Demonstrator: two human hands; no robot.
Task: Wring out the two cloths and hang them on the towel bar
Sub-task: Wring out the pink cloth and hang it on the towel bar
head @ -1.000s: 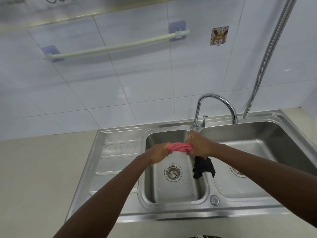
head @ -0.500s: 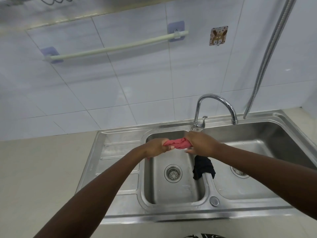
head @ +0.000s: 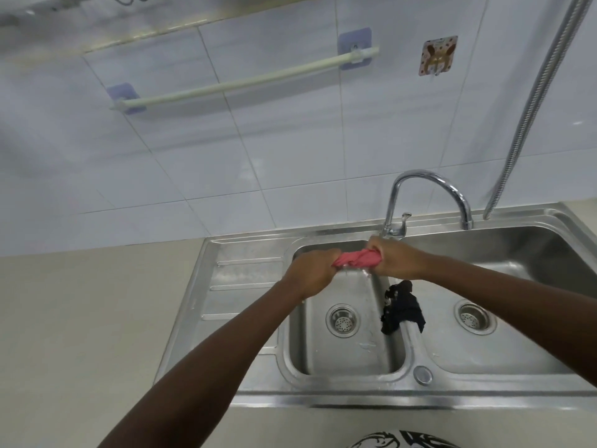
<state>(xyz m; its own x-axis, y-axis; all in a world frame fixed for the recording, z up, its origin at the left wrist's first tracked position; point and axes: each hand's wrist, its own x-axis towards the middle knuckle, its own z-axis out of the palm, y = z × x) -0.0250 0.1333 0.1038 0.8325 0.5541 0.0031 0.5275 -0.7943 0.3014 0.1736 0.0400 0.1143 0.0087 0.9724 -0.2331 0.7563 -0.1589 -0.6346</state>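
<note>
A pink cloth [head: 357,258] is twisted into a tight roll over the left basin of the steel sink [head: 245,286]. My left hand [head: 311,274] grips its left end and my right hand [head: 395,261] grips its right end, both fists closed on it. A dark cloth [head: 400,308] lies draped over the divider between the two basins, below my right wrist. The white towel bar [head: 245,80] is mounted on the tiled wall up and to the left, with nothing on it.
A curved chrome tap [head: 429,192] rises behind my right hand. A metal hose [head: 529,105] hangs down the wall at the right. A sticker hook [head: 436,54] sits right of the bar. Beige counter [head: 80,318] lies to the left of the sink's drainboard.
Both hands with the pink cloth have risen slightly toward the tap and the twist has tightened. The dark cloth has not moved.
</note>
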